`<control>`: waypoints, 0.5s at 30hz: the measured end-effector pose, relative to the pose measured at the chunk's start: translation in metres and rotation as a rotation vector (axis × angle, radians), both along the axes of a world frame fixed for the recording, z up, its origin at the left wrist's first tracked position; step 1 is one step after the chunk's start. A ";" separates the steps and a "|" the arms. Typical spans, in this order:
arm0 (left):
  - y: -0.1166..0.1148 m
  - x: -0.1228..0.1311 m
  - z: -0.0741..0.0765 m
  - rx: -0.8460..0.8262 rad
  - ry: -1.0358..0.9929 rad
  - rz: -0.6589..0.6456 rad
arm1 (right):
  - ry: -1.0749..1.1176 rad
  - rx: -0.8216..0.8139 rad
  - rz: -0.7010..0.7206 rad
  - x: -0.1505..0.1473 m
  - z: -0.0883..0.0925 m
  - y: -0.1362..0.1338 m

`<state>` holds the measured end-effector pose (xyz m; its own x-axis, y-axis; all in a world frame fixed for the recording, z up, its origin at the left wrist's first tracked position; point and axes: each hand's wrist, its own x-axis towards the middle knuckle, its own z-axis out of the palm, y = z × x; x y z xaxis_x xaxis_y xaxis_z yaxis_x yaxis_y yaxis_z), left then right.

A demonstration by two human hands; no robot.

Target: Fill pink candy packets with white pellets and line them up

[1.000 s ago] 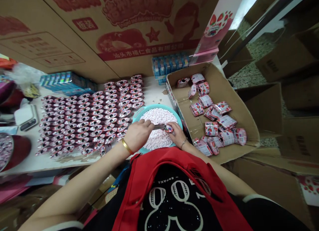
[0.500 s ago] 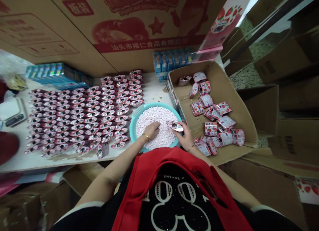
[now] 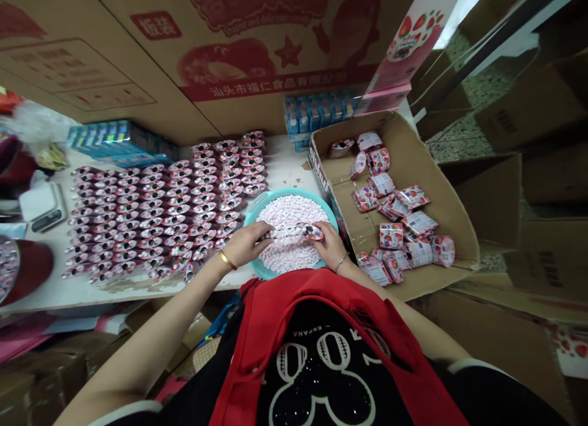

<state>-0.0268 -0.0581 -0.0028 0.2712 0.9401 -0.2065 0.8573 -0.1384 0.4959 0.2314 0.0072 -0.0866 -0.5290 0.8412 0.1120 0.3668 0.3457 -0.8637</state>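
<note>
A turquoise basin [image 3: 254, 213] stands in front of me, filled with small pale-pink candies [image 3: 294, 254]. Over its right side my right hand [image 3: 331, 247] is closed on a strawberry-printed pouch [image 3: 314, 232], its opening facing up. My left hand [image 3: 245, 245] is at the basin's left rim, thumb and fingers curled toward each other above the candies; what lies at its fingertips is too small to make out. To the left stand several rows of similar upright pouches [image 3: 177, 210], candies showing at some of their openings.
A low cardboard tray [image 3: 427, 168] at the right holds loose pouches [image 3: 413, 224]. Wrapped blue boxes [image 3: 120, 145] and more blue boxes [image 3: 316, 113] stand against large cartons [image 3: 257, 64]. Far left are a white scale [image 3: 42, 204] and a red tub [image 3: 37, 270].
My left hand has come up out of the candies and moved left to the basin's rim. My right hand has shifted slightly left with the pouch, and the view has turned a little.
</note>
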 end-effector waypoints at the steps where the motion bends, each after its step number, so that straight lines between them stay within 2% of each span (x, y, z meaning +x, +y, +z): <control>1: 0.004 0.005 0.008 -0.004 0.058 -0.029 | -0.004 0.014 0.021 -0.002 -0.001 0.000; 6: 0.019 0.044 0.047 -0.024 0.434 -0.113 | 0.011 0.043 0.075 -0.008 -0.004 -0.002; 8: 0.023 0.058 0.060 -0.023 0.519 -0.134 | 0.033 0.032 0.068 -0.008 -0.006 -0.002; 11: 0.026 0.069 0.076 -0.030 0.514 -0.138 | 0.073 -0.007 0.046 -0.007 -0.007 -0.002; 15: 0.028 0.058 0.085 -0.059 0.430 -0.046 | 0.131 -0.079 0.031 -0.006 -0.004 -0.002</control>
